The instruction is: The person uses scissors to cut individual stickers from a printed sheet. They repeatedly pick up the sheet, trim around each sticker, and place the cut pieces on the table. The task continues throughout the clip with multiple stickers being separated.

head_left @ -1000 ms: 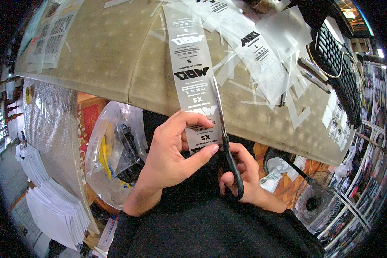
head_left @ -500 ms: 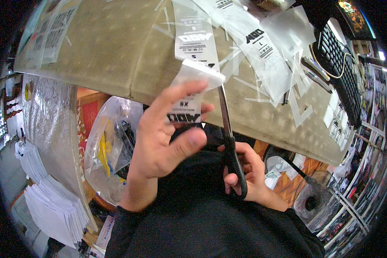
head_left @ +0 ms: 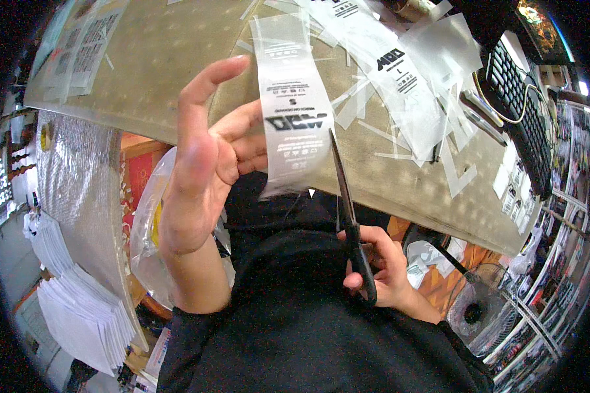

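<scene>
A long translucent strip of printed labels (head_left: 295, 141) runs from the tabletop toward me, its near end hanging past the table edge. My left hand (head_left: 200, 164) is at the strip's left side, fingers apart. One finger points up and clear of the strip, while others reach behind it; whether they touch it is hidden. In my right hand (head_left: 383, 265) are black-handled scissors (head_left: 347, 196), held by the handles. Their blades point away from me and look nearly closed, with the tip beside the strip's right edge.
Another label strip (head_left: 400, 75) and several thin offcuts (head_left: 373, 128) lie on the brown tabletop (head_left: 170, 72). A keyboard (head_left: 518, 105) stands at the right. Below the table are a clear plastic bag (head_left: 152, 216), a fan (head_left: 475, 308) and a stack of white sheets (head_left: 78, 314).
My left hand has moved left and up, its fingers spreading. The strip's folded-over part has dropped flat, with its near end now hanging down. The scissors have barely moved.
</scene>
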Available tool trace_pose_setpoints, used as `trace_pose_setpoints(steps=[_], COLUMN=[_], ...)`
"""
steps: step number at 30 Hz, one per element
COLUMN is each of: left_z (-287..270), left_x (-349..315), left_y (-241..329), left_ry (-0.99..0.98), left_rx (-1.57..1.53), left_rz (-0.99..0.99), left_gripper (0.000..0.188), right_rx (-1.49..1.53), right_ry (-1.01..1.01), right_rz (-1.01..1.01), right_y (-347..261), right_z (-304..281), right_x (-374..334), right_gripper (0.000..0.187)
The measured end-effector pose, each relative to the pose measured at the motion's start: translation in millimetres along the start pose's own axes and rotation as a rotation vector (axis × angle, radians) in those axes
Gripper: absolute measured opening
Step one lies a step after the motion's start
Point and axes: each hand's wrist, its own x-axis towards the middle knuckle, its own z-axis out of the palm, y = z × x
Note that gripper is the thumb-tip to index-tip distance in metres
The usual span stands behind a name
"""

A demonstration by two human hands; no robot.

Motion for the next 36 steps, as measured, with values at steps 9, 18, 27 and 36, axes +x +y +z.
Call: trace_pose_setpoints(steps=[9,18,27,36], left_z=[24,31,27,31], left_x=[7,-3,-4,-10], left_y=[-14,-19,-21,-25], left_ry=[0.275,0.283,0.258,0.182], left_rx=[0.181,0.181,0.162,0.129], left_rz=[-0.061,-0.068,-0.054,-0.099], left_gripper=[0.052,0.054,0.054,0.051], right_rx=[0.135,0.285,0.118,0.242], right_ry=[0.048,0.057,0.011,0.080], right_rz=[0.013,0.017,0.049,0.027], right_y=[4,9,7,3], right_z=[9,15,11,12], right_x=[0,3,1,10], right_gripper=[0.069,0.065,0.069,0.073])
